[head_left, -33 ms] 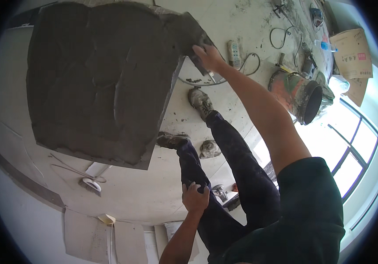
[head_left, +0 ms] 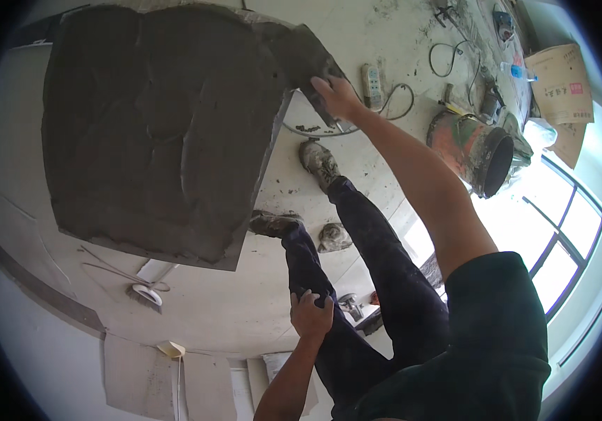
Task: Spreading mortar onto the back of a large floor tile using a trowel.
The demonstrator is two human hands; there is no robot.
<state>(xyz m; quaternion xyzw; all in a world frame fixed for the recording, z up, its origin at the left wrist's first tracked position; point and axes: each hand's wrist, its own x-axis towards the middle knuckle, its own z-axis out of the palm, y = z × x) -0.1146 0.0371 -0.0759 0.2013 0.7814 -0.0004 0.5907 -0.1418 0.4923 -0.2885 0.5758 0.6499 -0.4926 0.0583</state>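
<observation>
A big square slab (head_left: 160,126) coated in wet grey mortar fills the upper left. At its upper right corner my right hand (head_left: 336,95) is stretched out and closed on a mortar-covered trowel (head_left: 311,59) that lies against the slab's edge. My left hand (head_left: 311,312) rests on my left thigh, fingers curled on the dark trouser leg (head_left: 301,259). My dirty shoes (head_left: 318,163) stand on the pale concrete floor beside the slab.
An orange mortar-stained bucket (head_left: 479,147) stands at the right, near a power strip (head_left: 373,85), looping cables (head_left: 448,56) and a cardboard box (head_left: 560,81). A small brush (head_left: 148,295) lies below the slab. A bright window (head_left: 560,231) is at the right.
</observation>
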